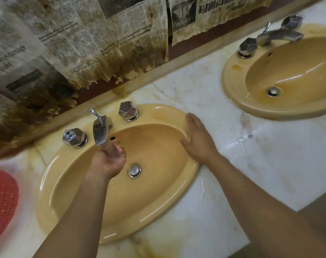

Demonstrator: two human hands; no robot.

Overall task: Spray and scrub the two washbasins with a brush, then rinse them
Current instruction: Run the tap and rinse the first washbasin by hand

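Marble counter (251, 174), left fingers (119, 150) cupped under spout (100, 133), right fingers (193, 120) on washbasin rim (165, 109)

The oval ochre ceramic washbasin (154, 202) is glazed glossy; the faceted chrome tap knob (127, 110) is polished; the white veined marble table (270, 164) is seen smooth.

White marble counter (251, 155), yellow-stained, holds a near washbasin (169, 112), a far washbasin (233, 81) and a red mesh basket (1, 202) at its left edge

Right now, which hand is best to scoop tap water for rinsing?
Probably the left hand: it is cupped just under the spout. The right hand lies flat on the basin's rim.
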